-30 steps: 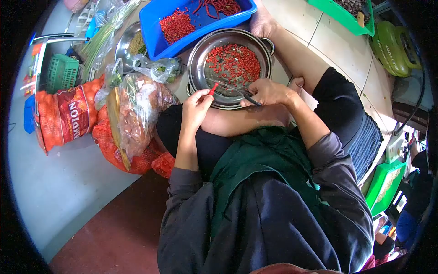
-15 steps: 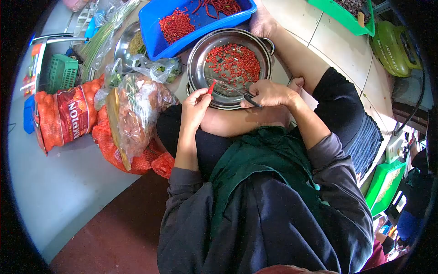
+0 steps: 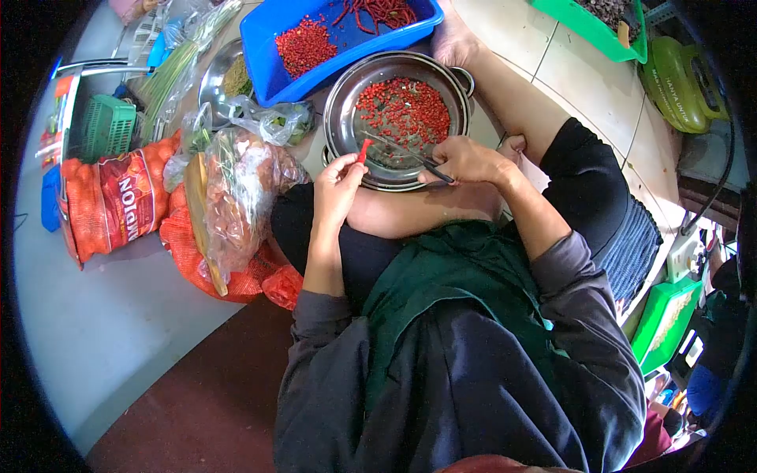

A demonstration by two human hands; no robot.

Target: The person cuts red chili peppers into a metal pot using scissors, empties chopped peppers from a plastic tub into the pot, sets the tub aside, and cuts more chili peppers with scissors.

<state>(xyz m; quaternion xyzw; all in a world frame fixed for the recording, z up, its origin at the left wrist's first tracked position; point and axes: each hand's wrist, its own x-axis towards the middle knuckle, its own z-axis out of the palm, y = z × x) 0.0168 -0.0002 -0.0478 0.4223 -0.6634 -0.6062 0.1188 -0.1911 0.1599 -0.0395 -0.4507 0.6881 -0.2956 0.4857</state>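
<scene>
A red chili (image 3: pixel 363 150) is pinched upright between the thumb and fingers of my left hand (image 3: pixel 337 183), at the near left rim of a steel pot (image 3: pixel 337 126). My right hand (image 3: pixel 467 161) is closed round the black handle of a knife (image 3: pixel 402 148). Its thin blade points left over the pot, with the tip close to the chili's top. Inside the pot lie many small pieces of cut red chili (image 3: pixel 406 106). My bent leg runs just below the pot, under both hands.
A blue tub (image 3: pixel 264 79) beyond the pot holds cut chili and whole dark red chilies (image 3: pixel 378 14). To the left are a steel bowl (image 3: pixel 211 87), plastic bags (image 3: pixel 244 185) and red net sacks (image 3: pixel 118 197). A green crate (image 3: pixel 607 39) and gas cylinder (image 3: pixel 678 87) stand at right.
The knife blade has shifted slightly, its tip now nearer the top of the chili. My hands stay almost in place, and the chili is still in my left hand.
</scene>
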